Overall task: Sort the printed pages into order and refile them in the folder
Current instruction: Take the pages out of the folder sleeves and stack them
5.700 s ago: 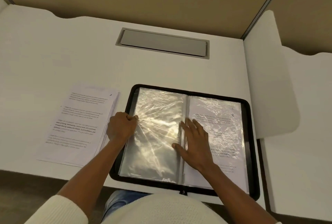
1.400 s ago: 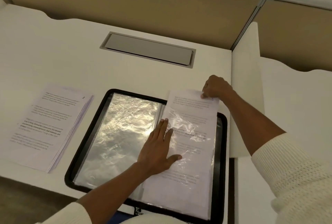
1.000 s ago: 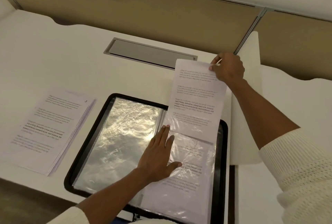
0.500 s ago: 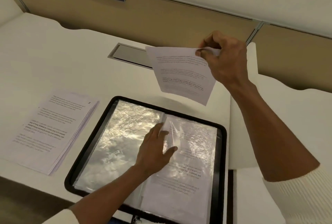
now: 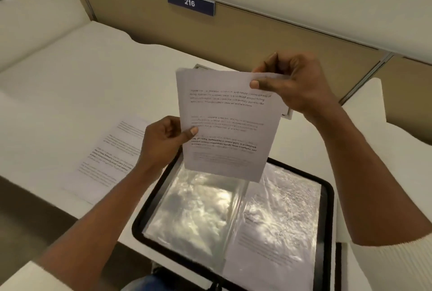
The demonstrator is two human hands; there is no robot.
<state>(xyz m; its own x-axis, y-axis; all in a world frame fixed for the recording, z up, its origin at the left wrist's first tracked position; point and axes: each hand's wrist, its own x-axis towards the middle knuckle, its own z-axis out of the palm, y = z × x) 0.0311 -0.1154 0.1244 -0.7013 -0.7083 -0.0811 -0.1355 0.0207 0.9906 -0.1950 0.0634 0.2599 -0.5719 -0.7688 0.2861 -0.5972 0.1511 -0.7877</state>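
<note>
Up above the open folder [image 5: 328, 220], a single printed page [image 5: 226, 127] is held in the air by both hands, its text side turned toward the camera and its top tipped slightly to the left. The left hand [image 5: 161, 141] grips the sheet's left edge about halfway down, thumb pressed on the front and the other fingers curled behind the paper. The right hand [image 5: 294, 82] pinches the top right corner between thumb and fingers.

The page carries several short paragraphs, one of them with bold lines. Its lower edge hangs over the far side of the folder.

The black-rimmed folder lies flat and open at the near edge of the white desk [image 5: 81, 85]. Its left pocket [image 5: 194, 211] is clear crinkled plastic, shining with glare. The right pocket [image 5: 280, 225] has a printed sheet inside it.

To the left of the folder, a stack of loose pages [image 5: 109, 157] rests on the desk, partly hidden behind the left hand and wrist. A grey hatch [image 5: 287, 113] in the desk peeks out beside the held page's right edge. On the tan partition behind, a blue sign [image 5: 190, 3] reads 216.
</note>
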